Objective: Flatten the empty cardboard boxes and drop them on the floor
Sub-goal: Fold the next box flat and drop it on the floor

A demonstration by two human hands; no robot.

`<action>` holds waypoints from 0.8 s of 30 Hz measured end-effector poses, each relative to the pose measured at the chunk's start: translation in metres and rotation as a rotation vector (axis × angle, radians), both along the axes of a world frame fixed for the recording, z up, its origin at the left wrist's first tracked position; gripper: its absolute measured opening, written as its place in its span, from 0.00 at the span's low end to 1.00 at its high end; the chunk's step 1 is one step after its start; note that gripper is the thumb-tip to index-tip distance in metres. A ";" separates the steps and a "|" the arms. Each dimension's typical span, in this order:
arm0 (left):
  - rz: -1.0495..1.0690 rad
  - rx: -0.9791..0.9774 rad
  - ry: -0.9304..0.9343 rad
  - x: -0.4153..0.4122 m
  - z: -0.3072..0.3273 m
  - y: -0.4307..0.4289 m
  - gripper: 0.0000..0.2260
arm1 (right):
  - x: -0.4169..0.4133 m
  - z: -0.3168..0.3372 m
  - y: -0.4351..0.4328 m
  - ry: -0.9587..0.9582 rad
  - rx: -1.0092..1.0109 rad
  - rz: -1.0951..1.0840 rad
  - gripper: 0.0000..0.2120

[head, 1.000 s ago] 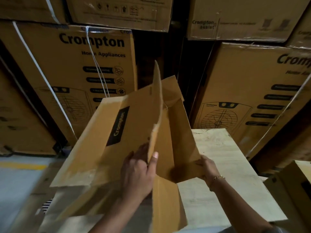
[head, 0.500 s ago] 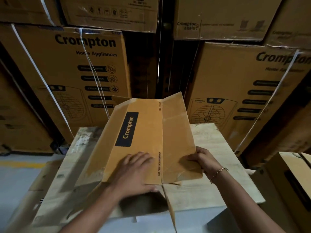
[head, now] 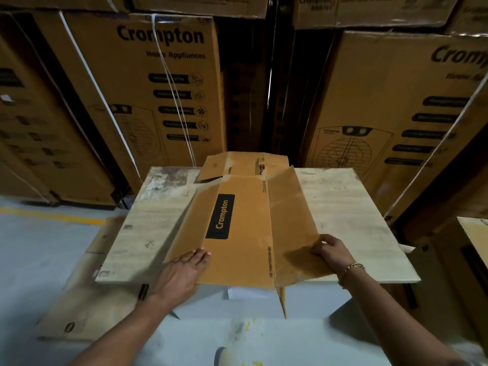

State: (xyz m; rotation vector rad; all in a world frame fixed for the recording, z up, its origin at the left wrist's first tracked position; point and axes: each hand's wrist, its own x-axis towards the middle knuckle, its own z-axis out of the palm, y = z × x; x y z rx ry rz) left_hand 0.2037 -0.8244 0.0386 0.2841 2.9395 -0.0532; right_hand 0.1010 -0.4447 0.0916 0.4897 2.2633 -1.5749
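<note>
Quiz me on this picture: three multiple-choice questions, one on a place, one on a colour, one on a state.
1. Where does the flattened box lie? A on the floor; B on the pale board; C atop the stacked cartons.
2. What colour is its label? A black; B white; C red.
3. What is the left hand doing? A gripping a flap; B hanging clear; C pressing flat on the box.
Answers: B, board shows either side; A, black patch, pale lettering; C, straight fingers lie on the cardboard.

Pale wooden tabletop [head: 343, 207]; strapped Crompton cartons [head: 148, 88] stacked behind
</note>
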 end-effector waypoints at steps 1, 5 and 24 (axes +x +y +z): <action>-0.009 -0.005 -0.010 0.006 -0.004 0.005 0.41 | 0.007 -0.011 0.002 -0.013 0.006 -0.021 0.13; -0.014 -0.075 -0.024 0.021 -0.018 0.026 0.35 | 0.030 -0.053 0.011 -0.120 0.053 -0.051 0.18; 0.941 0.466 -0.394 0.004 -0.097 -0.045 0.37 | 0.043 -0.147 -0.002 -0.432 0.119 0.020 0.21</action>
